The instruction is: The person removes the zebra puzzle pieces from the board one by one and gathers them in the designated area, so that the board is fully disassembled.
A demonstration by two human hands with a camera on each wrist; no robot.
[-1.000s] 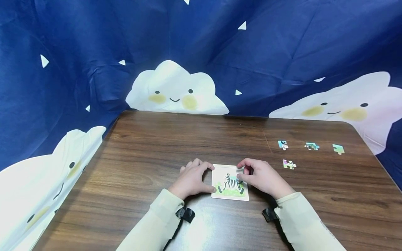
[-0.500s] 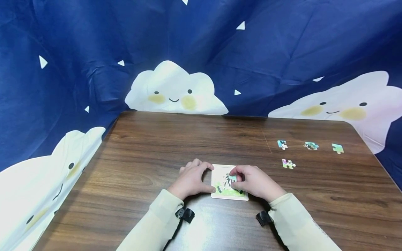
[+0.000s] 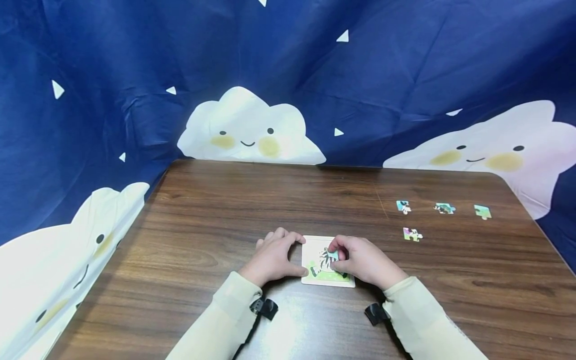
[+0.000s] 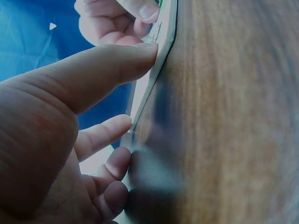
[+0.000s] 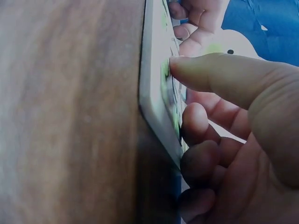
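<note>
A small square puzzle board (image 3: 308,250) with a pale rim and a zebra picture lies flat on the table in the head view. My left hand (image 3: 276,255) rests at its left side, thumb and index finger spread along that edge. In the left wrist view the left thumb (image 4: 135,58) touches the board's rim. Over the picture, my right hand (image 3: 366,262) pinches a light-blue puzzle piece (image 3: 333,254), mostly hidden by the fingers. The right wrist view shows the right thumb (image 5: 196,70) right at the picture's surface, with the other fingers curled beneath it.
Several loose puzzle pieces lie at the back right of the wooden table (image 3: 216,210): a zebra-patterned one (image 3: 403,207), a dark-patterned one (image 3: 444,208), a green one (image 3: 482,212) and a pink-green one (image 3: 412,234). A blue cloud-print cloth (image 3: 360,75) hangs behind.
My right hand has moved left from the board's right edge to over the zebra's middle, then held nearly still. My left hand has stayed at the left edge.
</note>
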